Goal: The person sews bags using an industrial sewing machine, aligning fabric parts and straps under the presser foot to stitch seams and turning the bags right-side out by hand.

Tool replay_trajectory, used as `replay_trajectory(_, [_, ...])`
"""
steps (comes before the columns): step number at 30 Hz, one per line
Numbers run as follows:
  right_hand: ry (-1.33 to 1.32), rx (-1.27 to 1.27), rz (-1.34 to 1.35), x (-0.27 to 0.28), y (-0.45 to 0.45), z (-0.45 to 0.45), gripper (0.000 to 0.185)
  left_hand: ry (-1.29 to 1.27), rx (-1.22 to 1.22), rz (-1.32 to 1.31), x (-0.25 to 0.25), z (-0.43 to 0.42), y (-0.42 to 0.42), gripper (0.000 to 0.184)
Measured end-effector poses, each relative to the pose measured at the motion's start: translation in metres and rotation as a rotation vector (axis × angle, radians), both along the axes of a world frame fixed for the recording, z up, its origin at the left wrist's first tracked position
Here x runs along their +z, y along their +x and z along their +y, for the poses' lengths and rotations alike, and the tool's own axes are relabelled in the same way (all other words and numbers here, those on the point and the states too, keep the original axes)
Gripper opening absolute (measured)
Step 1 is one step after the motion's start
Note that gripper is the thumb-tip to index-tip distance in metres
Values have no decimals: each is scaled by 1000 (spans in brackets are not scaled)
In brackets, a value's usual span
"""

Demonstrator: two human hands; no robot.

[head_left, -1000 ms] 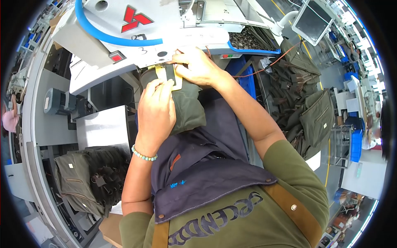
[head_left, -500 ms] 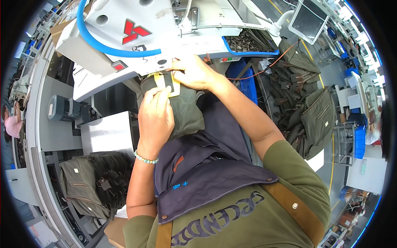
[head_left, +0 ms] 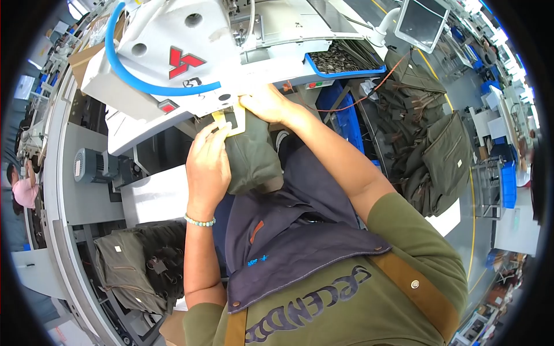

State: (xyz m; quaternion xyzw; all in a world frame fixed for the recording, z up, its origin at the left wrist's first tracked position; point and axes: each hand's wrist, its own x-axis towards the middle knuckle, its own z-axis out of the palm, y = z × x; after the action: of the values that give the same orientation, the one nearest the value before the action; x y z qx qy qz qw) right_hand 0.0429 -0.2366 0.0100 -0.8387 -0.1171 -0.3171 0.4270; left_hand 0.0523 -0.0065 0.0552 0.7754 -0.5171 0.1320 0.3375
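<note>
A dark green fabric piece (head_left: 252, 158) hangs at the front edge of the white sewing machine (head_left: 202, 57). On top of it lies a yellow frame-shaped template (head_left: 236, 129), with green fabric showing through its opening. My left hand (head_left: 209, 164) pinches the template's near left corner, fingers bent together. At the template's right side, my right hand (head_left: 266, 105) presses it with thumb and fingers, close under the machine head. The fingertips of my right hand are partly lost in glare.
A blue-edged tray (head_left: 346, 62) of small metal parts sits on the machine table. Green bags are piled at the left (head_left: 138, 265) and right (head_left: 430, 155). A monitor (head_left: 422, 24) stands at the upper right. A person in pink (head_left: 25, 190) is at the far left.
The view has shifted, so the machine sits further left and lower. Both hands stay on the template, and the fabric hangs a little lower below it.
</note>
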Motion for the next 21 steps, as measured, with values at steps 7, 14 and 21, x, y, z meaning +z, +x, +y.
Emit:
replay_trajectory(7, [-61,-15,-93,-8,18,-13,26,-24,29,10,-13,3,31,36])
replay_trajectory(14, [-70,-74,-134,-15,37,-25,29,35,26,-26,-18,-4,48,43])
replay_trajectory(21, [-134,-155,-149,-12,11,-24,29,92,63,-49,-22,-11,33,43])
